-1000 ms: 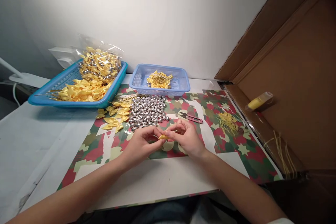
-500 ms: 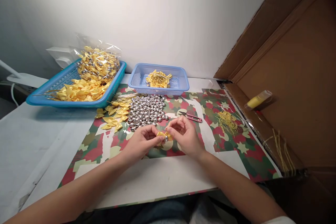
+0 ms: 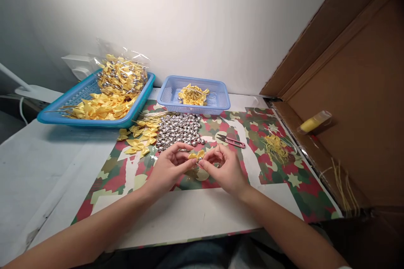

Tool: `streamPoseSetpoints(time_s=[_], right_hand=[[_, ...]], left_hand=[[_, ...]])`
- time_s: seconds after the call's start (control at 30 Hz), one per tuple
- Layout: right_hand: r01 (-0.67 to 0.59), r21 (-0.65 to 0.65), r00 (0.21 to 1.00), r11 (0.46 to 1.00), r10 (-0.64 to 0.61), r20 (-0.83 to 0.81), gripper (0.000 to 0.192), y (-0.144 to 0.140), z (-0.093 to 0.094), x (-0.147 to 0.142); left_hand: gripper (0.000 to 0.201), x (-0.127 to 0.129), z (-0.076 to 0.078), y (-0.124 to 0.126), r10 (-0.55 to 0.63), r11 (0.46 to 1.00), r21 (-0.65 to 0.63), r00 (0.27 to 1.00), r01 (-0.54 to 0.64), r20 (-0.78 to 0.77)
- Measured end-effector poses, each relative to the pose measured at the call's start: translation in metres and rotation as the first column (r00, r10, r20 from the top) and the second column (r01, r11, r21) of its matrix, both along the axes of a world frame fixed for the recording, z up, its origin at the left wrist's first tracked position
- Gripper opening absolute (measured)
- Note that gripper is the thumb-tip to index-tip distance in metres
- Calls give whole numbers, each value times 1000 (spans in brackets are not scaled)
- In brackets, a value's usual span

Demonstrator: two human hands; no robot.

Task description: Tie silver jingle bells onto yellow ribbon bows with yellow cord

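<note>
Yellow ribbon bow sits pinched between your left hand and right hand fingers, just below the silver bells.

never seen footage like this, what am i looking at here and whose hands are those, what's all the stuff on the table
This is one picture from a camera worn on a person's head, looking forward and down, so the two bare arms coming in from the bottom are that person's own. The left hand and right hand meet over a patterned mat and together pinch a small yellow bow. Just behind them lies a pile of silver beads, with loose yellow bows beside it and small snips to the right. Further back, a big blue tray holds many more bows and a clear bag of them, and a smaller blue basket holds a few. A cardboard wall stands at the right.
</note>
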State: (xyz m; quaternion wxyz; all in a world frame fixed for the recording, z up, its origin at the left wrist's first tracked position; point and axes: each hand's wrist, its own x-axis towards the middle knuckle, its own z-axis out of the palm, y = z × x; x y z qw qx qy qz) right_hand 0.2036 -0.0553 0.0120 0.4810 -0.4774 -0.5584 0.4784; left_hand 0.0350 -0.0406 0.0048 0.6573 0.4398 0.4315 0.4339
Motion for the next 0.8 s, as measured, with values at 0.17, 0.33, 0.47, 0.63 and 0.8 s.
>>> streamPoseSetpoints(time_s=[0.17, 0.33, 0.47, 0.63, 0.8], right_hand=[[-11, -101, 999, 995, 6, -53, 43, 0, 3, 1], [-36, -151, 995, 988, 20, -101, 48, -1, -2, 0], [-75, -196, 989, 978, 48, -140, 48, 0, -6, 0], [-7, -60, 996, 998, 2, -86, 48, 0, -2, 0], [15, -89, 993, 996, -26, -119, 49, 1, 0, 0]], left_hand=[[31, 1, 4, -2, 3, 999, 48, 999, -1, -39], [26, 1, 8, -3, 3, 1000, 25, 996, -1, -89], [29, 2, 8, -3, -46, 998, -37, 998, 44, -43], [29, 3, 10, -4, -22, 1000, -18, 997, 21, -71], [27, 3, 10, -5, -12, 999, 31, 992, 16, -130]])
